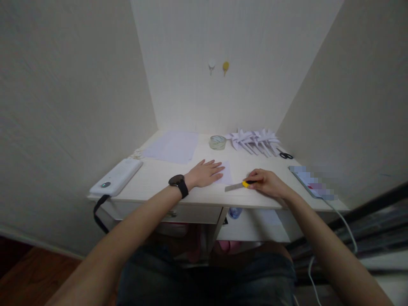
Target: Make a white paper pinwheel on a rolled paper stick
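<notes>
My left hand [205,173] lies flat with its fingers spread on a small sheet of white paper [227,173], covering its left part. A dark watch is on that wrist. To the right, my right hand [264,182] is closed around a yellow and black utility knife [246,184]. Its long blade is out and points left, close to the paper's lower right corner. I cannot tell whether the blade touches the desk.
White paper sheets [174,146] lie at the back left, near a roll of clear tape [217,143]. Folded paper pinwheels [255,140] and black scissors [286,155] are at the back right. A white device [116,176] and a phone [310,182] flank the desk [159,180].
</notes>
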The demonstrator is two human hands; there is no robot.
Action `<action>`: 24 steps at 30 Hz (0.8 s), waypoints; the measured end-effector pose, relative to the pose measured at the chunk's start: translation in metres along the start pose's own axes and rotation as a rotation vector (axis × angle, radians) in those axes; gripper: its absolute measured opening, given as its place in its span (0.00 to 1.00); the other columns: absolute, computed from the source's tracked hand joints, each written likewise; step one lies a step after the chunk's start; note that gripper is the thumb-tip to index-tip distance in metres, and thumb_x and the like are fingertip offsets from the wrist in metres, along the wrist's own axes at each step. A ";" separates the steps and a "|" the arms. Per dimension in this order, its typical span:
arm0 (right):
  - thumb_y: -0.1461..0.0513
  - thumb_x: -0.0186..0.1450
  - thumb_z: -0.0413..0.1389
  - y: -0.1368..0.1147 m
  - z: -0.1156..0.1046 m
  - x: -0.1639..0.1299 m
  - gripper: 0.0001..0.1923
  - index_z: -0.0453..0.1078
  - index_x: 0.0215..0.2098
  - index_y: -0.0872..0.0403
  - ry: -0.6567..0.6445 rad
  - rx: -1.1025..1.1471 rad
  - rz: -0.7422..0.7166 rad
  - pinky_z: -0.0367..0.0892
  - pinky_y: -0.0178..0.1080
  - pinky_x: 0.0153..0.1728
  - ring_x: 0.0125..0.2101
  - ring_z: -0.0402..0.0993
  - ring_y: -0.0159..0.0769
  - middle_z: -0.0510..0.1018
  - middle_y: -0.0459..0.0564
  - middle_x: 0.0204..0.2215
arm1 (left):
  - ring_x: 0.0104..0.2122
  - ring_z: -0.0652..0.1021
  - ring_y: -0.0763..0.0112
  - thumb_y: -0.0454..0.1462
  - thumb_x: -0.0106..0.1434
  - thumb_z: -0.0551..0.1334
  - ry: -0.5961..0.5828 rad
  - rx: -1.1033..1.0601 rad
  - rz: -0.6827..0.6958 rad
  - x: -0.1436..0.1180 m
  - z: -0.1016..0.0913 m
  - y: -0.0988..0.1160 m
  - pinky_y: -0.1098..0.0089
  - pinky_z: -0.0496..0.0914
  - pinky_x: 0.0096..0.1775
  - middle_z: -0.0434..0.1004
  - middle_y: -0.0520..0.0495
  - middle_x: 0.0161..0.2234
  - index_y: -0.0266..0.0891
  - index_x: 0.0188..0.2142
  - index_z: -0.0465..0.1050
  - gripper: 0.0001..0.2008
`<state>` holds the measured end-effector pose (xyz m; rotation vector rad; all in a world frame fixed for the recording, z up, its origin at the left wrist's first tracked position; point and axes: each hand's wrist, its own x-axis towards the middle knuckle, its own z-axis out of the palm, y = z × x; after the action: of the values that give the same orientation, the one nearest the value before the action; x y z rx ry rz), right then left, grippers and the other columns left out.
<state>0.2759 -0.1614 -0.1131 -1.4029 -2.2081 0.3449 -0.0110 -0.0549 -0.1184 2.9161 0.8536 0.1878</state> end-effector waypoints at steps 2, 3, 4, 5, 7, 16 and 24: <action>0.58 0.61 0.60 0.007 -0.012 -0.007 0.13 0.81 0.42 0.50 -0.029 -0.022 0.056 0.69 0.39 0.42 0.37 0.77 0.39 0.81 0.51 0.38 | 0.68 0.54 0.52 0.62 0.67 0.41 0.024 0.010 -0.004 -0.002 -0.001 0.000 0.45 0.45 0.64 0.51 0.43 0.69 0.43 0.68 0.55 0.39; 0.57 0.61 0.60 0.012 -0.018 -0.010 0.14 0.81 0.42 0.50 -0.034 -0.052 0.101 0.69 0.38 0.42 0.37 0.77 0.40 0.82 0.51 0.38 | 0.68 0.55 0.51 0.64 0.64 0.44 0.042 0.020 -0.003 -0.002 -0.002 0.001 0.45 0.46 0.64 0.52 0.40 0.69 0.41 0.67 0.56 0.42; 0.56 0.61 0.59 0.016 -0.024 -0.013 0.14 0.81 0.42 0.51 -0.024 -0.108 0.167 0.69 0.38 0.41 0.37 0.78 0.40 0.82 0.51 0.38 | 0.67 0.55 0.50 0.66 0.62 0.46 0.061 0.031 0.000 -0.003 -0.003 0.001 0.46 0.46 0.64 0.53 0.38 0.68 0.39 0.67 0.58 0.45; 0.55 0.61 0.59 0.020 -0.028 -0.015 0.15 0.81 0.42 0.51 -0.002 -0.185 0.249 0.69 0.38 0.39 0.37 0.78 0.41 0.83 0.52 0.38 | 0.67 0.57 0.49 0.67 0.60 0.48 0.084 0.042 0.006 -0.004 -0.003 0.001 0.47 0.47 0.64 0.54 0.36 0.68 0.37 0.66 0.59 0.47; 0.53 0.62 0.58 0.027 -0.034 -0.017 0.17 0.81 0.42 0.52 0.038 -0.347 0.419 0.68 0.38 0.37 0.37 0.79 0.45 0.84 0.54 0.38 | 0.66 0.60 0.50 0.67 0.58 0.52 0.128 0.055 0.027 -0.005 -0.005 0.002 0.51 0.49 0.65 0.57 0.34 0.67 0.36 0.65 0.61 0.48; 0.48 0.66 0.49 0.035 -0.022 0.004 0.26 0.80 0.40 0.60 0.147 -0.634 0.757 0.66 0.42 0.35 0.37 0.80 0.52 0.82 0.68 0.37 | 0.62 0.67 0.58 0.58 0.65 0.55 0.173 -0.025 0.049 -0.010 -0.008 0.010 0.63 0.62 0.60 0.60 0.41 0.66 0.41 0.62 0.65 0.34; 0.49 0.66 0.50 0.051 -0.023 0.018 0.26 0.79 0.40 0.62 0.144 -0.658 0.752 0.67 0.41 0.38 0.40 0.79 0.51 0.82 0.69 0.39 | 0.61 0.68 0.58 0.55 0.64 0.60 0.200 -0.080 0.073 -0.008 -0.008 0.010 0.62 0.63 0.59 0.61 0.43 0.66 0.42 0.59 0.69 0.29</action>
<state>0.3212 -0.1243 -0.1119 -2.5032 -1.6489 -0.2727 -0.0134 -0.0673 -0.1100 2.8899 0.7454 0.5140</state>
